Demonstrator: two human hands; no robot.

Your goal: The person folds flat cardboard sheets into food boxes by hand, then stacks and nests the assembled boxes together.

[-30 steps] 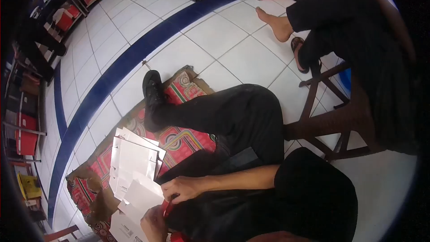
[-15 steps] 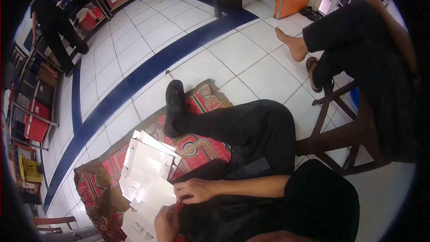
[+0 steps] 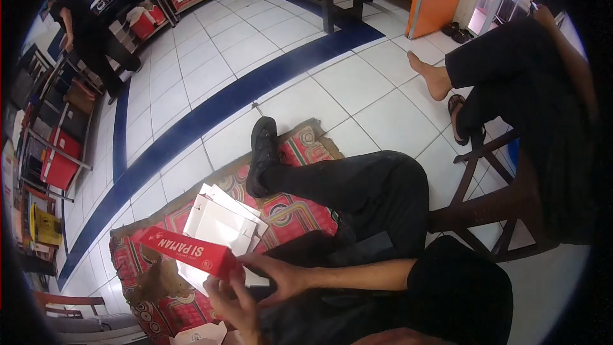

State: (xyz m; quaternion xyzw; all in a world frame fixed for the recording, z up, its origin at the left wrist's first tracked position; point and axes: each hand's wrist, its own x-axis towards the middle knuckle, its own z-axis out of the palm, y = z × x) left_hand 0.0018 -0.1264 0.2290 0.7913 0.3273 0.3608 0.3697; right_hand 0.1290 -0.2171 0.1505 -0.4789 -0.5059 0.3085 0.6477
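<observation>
The white tiled floor runs widest; at lower centre lies a flat, red patterned mat, bearing a stack of flat white cardboard pieces. Above that, left of lower centre, slants a long red cardboard carton with white lettering. The right hand curves beside its near end, thumb and fingers parted; the left hand seems to pinch that end. I'd judge this step as handling the carton's end, calling next for a light, steady grip.
</observation>
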